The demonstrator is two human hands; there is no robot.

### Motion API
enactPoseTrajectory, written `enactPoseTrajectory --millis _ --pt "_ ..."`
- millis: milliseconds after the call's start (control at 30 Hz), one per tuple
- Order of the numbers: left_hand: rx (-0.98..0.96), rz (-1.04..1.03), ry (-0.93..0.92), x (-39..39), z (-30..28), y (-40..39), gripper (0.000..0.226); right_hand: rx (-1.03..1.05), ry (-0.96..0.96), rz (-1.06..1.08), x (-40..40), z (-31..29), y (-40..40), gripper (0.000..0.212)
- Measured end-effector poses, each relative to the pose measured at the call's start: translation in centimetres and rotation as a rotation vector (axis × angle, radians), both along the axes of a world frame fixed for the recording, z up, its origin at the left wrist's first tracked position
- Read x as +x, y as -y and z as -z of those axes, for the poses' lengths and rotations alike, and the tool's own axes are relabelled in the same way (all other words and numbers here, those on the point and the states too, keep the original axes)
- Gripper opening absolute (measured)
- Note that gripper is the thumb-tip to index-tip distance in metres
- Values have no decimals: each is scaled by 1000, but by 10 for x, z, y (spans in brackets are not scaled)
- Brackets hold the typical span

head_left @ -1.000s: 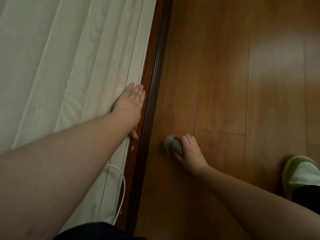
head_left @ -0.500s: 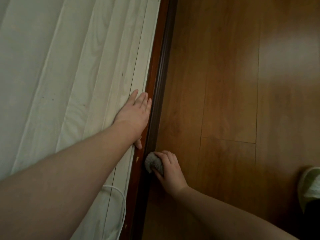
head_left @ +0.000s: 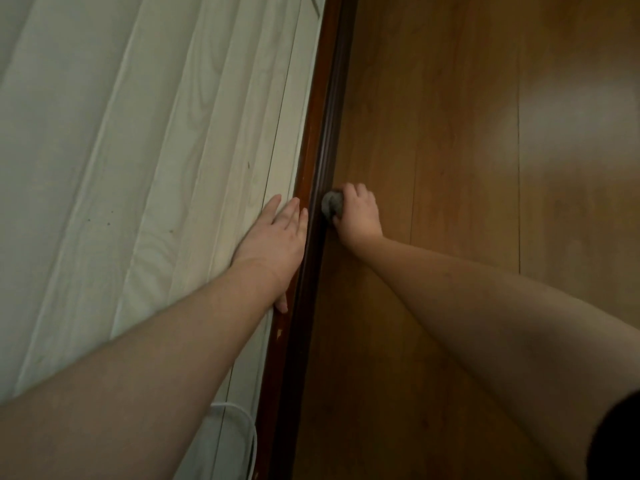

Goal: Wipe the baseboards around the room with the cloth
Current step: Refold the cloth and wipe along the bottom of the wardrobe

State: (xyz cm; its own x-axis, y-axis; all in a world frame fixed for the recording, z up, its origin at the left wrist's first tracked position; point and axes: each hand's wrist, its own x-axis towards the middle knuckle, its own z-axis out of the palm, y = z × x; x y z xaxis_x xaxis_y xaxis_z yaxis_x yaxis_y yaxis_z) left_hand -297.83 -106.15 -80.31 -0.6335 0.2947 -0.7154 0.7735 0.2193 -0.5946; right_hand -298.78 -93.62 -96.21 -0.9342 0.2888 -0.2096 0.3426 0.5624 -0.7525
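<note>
While the right hand (head_left: 358,216) gripped a small wad of grey cloth (head_left: 332,205) and pressed it against the dark baseboard (head_left: 323,161), the left hand (head_left: 273,240) lay flat with straight fingers on the pale panelled wall (head_left: 138,168) just above it, holding nothing. The wad looked tightly bunched, so only a small face of it seemed to meet the moulding; judged from this, it could ride along one ridge and leave the groove or the top lip untouched. The braced left hand sat just beside the cloth's line of travel, and its thumb hung down over the upper edge of the trim, so a pass back toward the body could run into it. A white cable (head_left: 242,420) looped against the wall near the bottom of the view, close to the baseboard, and might snag the cloth on that stretch. To the right lay bare wooden floor (head_left: 467,168) with a soft glare.
</note>
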Motion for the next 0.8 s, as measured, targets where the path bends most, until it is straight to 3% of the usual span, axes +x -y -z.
enactPoseTrajectory --millis 100,267,533,800 --pt "7 -3 4 0 -2 -1 159 -35 22 45 0 -4 -2 55" --pt "0 0 -5 2 -6 -1 153 -216 25 20 75 1 12 65" --pt "44 -8 4 8 -10 -2 151 -221 -79 -327 206 1 75 69" --pt "74 -9 3 6 -3 1 152 -359 -46 -161 189 -10 96 60"
